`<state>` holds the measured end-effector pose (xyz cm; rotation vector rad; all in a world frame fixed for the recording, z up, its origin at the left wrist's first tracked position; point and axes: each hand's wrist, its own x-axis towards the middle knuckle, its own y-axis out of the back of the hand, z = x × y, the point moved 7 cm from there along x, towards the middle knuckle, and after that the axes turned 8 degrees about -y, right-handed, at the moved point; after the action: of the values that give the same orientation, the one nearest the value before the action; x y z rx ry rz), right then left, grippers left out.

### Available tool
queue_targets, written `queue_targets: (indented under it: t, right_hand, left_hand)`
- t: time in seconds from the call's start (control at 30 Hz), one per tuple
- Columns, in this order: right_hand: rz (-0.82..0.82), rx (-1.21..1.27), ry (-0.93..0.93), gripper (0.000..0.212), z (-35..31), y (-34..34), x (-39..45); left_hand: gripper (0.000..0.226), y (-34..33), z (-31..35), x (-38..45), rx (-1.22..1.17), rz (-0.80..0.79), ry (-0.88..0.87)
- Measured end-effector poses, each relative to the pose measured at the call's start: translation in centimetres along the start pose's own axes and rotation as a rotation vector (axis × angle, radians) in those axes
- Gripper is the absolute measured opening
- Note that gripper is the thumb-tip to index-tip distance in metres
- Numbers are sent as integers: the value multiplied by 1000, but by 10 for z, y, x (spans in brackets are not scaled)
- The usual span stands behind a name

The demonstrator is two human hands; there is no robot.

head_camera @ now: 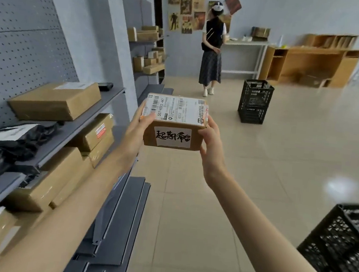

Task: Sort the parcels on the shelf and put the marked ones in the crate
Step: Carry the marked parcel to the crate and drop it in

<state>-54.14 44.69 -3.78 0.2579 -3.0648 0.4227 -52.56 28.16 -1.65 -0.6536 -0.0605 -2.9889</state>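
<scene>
Grey metal shelf at nine o'clock holds many parcels unsorted — left hand and right hand clasp a small brown cardboard box with handwritten label, black plastic crate waiting at four o'clock.

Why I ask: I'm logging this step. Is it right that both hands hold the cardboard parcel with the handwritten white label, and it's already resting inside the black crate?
Not quite. The left hand and right hand do hold the labelled parcel, but it is up in the air, not inside a black crate. The head view shows this.
</scene>
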Motion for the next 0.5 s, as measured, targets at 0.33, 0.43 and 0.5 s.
queue_targets:
  t: [0.33,0.43,0.5]
  right_hand:
    - [269,15,43,51,-59,211,-18]
    - [350,26,64,47,-73,279,-34]
    - [411,35,75,45,-81,326,-46]
  left_hand:
    - [37,-226,-13,32,-70,-236,1]
    - [39,-301,-16,34,-95,-318,-11]
    - [36,-352,-19,32,-116,-372,-11]
